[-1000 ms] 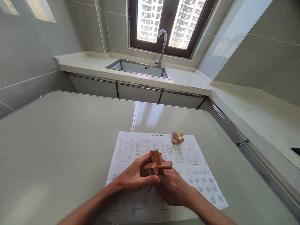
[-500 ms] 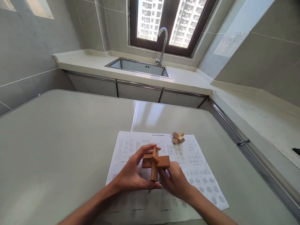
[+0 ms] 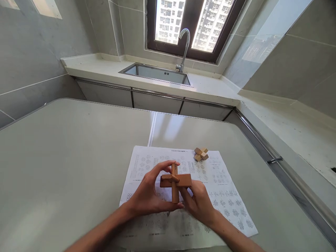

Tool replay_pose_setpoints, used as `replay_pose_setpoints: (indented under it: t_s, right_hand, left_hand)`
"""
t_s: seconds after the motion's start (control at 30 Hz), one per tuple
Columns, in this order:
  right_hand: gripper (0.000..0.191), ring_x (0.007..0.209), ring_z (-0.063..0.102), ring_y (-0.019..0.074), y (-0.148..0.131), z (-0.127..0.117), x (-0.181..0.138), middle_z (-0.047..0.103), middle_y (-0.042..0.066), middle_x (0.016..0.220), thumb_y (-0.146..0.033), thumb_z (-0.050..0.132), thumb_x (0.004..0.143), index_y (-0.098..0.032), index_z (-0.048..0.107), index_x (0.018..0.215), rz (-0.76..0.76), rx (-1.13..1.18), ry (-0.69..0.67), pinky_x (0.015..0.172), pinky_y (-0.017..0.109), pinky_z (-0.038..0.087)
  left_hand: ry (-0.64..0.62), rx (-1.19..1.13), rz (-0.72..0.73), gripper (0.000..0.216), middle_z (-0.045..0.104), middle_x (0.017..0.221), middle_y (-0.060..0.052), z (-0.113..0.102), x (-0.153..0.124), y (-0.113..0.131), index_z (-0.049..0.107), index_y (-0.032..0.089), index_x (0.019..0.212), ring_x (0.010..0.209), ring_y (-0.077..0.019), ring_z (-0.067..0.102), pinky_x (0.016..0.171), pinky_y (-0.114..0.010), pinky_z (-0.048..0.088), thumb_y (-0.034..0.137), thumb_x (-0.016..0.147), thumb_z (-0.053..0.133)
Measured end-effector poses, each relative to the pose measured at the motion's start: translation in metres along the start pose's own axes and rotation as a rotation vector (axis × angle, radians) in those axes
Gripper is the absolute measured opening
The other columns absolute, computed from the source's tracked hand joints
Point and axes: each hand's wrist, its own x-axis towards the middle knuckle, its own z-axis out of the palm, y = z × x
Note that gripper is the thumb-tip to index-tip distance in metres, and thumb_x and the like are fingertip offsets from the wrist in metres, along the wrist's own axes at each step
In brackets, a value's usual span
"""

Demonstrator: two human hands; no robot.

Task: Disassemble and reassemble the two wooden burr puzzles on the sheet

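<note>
Both hands meet above the paper sheet [image 3: 215, 182], holding one wooden cross puzzle [image 3: 175, 181] between them. Left hand [image 3: 147, 196] is curled round its left side, thumb under the lower end of the upright bar, forefinger arched over the top. Right hand [image 3: 200, 203] pinches it from the right and below, fingers against the crossbar. The puzzle is darker wood, clear of the table. No writing readable on it from this angle. The sheet carries rows of small printed diagrams and a heading line, too small to read. A smaller, paler wooden puzzle [image 3: 201, 154] sits on the sheet's far edge, well apart from the hands. Sheet lies on a pale grey table [image 3: 65, 157] with a seam down the middle. Beyond: white counter, steel sink [image 3: 157, 72], curved tap [image 3: 183, 49], dark-framed window [image 3: 195, 24] showing tower blocks, grey tiled walls.
</note>
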Motion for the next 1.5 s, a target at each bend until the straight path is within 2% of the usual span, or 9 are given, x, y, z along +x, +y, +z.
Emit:
replay_pose_setpoints:
  t_s: [0.33,0.6,0.7,0.8,0.9,1.0,1.17,1.33,1.5]
  right_hand:
    - [0.025,0.054,0.048,0.0153,0.005,-0.008,0.003,0.055,-0.001,0.068,-0.020,0.042,0.107,-0.024,0.059,0.089,-0.125,0.083,-0.090,0.052,0.028,0.038]
    - [0.026,0.060,0.057,0.0167,0.005,-0.010,0.003,0.066,0.001,0.076,-0.015,0.043,0.106,-0.025,0.063,0.119,-0.216,0.030,-0.057,0.054,0.027,0.042]
    - [0.031,0.072,0.066,0.0180,0.006,-0.012,0.003,0.073,0.005,0.094,-0.019,0.049,0.106,-0.027,0.057,0.134,-0.137,0.053,-0.084,0.063,0.029,0.051]
    - [0.029,0.074,0.067,0.0170,0.004,-0.014,0.004,0.073,0.007,0.108,-0.026,0.047,0.109,-0.025,0.054,0.136,0.060,0.127,0.003,0.070,0.032,0.055]
    - [0.030,0.070,0.064,0.0169,0.003,-0.016,0.004,0.071,0.005,0.095,-0.035,0.034,0.114,-0.022,0.060,0.120,0.201,0.233,0.059,0.066,0.031,0.054]
    - [0.030,0.069,0.062,0.0176,0.001,-0.016,0.002,0.065,0.001,0.078,-0.041,0.040,0.113,-0.022,0.061,0.111,0.198,0.263,0.016,0.064,0.030,0.051]
    - [0.021,0.067,0.062,0.0150,-0.004,-0.016,0.002,0.068,0.000,0.078,-0.036,0.049,0.111,-0.021,0.063,0.108,0.193,0.281,-0.076,0.066,0.028,0.049]
    - [0.025,0.061,0.057,0.0131,-0.005,-0.021,0.006,0.064,-0.001,0.070,-0.038,0.052,0.110,-0.021,0.061,0.095,0.281,0.409,-0.132,0.062,0.026,0.046]
    - [0.029,0.064,0.057,0.0136,-0.003,-0.027,0.011,0.064,0.000,0.076,-0.046,0.053,0.109,-0.020,0.065,0.103,0.382,0.506,-0.236,0.063,0.027,0.047]
  left_hand:
    - [-0.057,-0.013,0.033,0.098,0.063,0.143,-0.012,-0.004,-0.001,0.001,0.047,0.032,0.147,0.122,-0.0318,0.064,0.107,-0.047,0.054,0.038,0.063,0.098]
    - [-0.057,0.107,0.167,0.099,0.065,0.139,-0.010,-0.004,0.000,0.003,0.041,0.035,0.150,0.117,-0.0290,0.068,0.101,-0.043,0.059,0.026,0.067,0.093]
    - [-0.033,0.220,0.298,0.093,0.062,0.144,-0.012,-0.006,0.001,-0.001,0.037,0.034,0.154,0.123,-0.0292,0.065,0.101,-0.043,0.058,0.022,0.077,0.087]
    - [0.032,0.332,0.351,0.088,0.059,0.149,-0.015,-0.010,0.001,-0.007,0.035,0.032,0.156,0.132,-0.0303,0.061,0.107,-0.045,0.055,0.020,0.084,0.083]
    - [0.069,0.379,0.330,0.087,0.058,0.150,-0.015,-0.013,0.001,-0.010,0.036,0.032,0.157,0.134,-0.0311,0.060,0.107,-0.046,0.054,0.020,0.085,0.083]
    - [0.063,0.393,0.346,0.084,0.058,0.149,-0.015,-0.014,0.002,-0.010,0.037,0.031,0.157,0.134,-0.0308,0.060,0.106,-0.046,0.056,0.022,0.087,0.082]
    - [0.049,0.427,0.421,0.078,0.063,0.145,-0.016,-0.012,0.004,-0.010,0.041,0.024,0.155,0.129,-0.0280,0.062,0.104,-0.045,0.057,0.022,0.088,0.082]
    - [0.062,0.468,0.462,0.075,0.064,0.144,-0.017,-0.012,0.006,-0.010,0.043,0.023,0.153,0.126,-0.0278,0.064,0.103,-0.045,0.057,0.020,0.088,0.081]
    - [0.062,0.438,0.465,0.081,0.065,0.141,-0.017,-0.012,0.006,-0.008,0.042,0.021,0.153,0.125,-0.0278,0.065,0.102,-0.043,0.056,0.021,0.084,0.084]
